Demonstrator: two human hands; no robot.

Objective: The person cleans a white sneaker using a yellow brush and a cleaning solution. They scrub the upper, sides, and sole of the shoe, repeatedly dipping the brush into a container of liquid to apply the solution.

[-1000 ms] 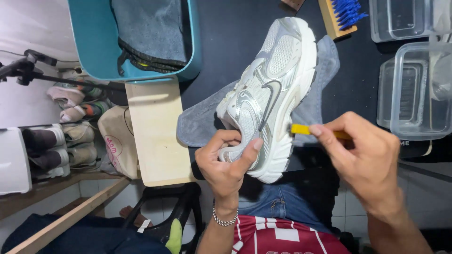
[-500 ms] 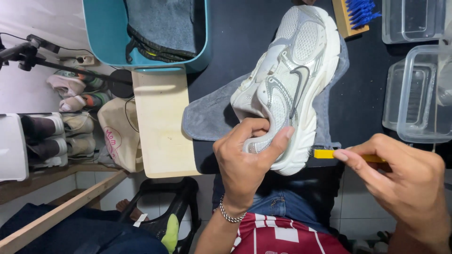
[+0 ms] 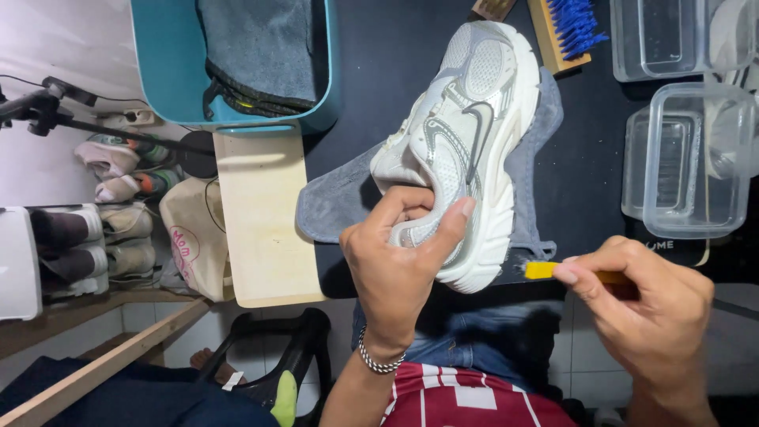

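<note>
A white and grey sneaker (image 3: 466, 134) lies on its side on a grey cloth (image 3: 340, 207) spread over the black tabletop (image 3: 395, 55). My left hand (image 3: 403, 265) grips its heel end, thumb on the side panel and fingers tucked into the collar. My right hand (image 3: 644, 312) pinches a small yellow-handled brush (image 3: 545, 270), whose tip sits just right of the heel sole, apparently touching or nearly touching it.
A teal tub (image 3: 170, 71) holding dark cloths stands at the back left, a pale wooden board (image 3: 265, 221) beside it. A blue-bristled wooden brush (image 3: 569, 32) and clear plastic containers (image 3: 684, 158) lie at the right. Shoes on shelves (image 3: 95, 229) sit below left.
My right hand with the brush has drawn away from the shoe's side panel to just right of the heel sole. My left hand keeps its grip on the heel.
</note>
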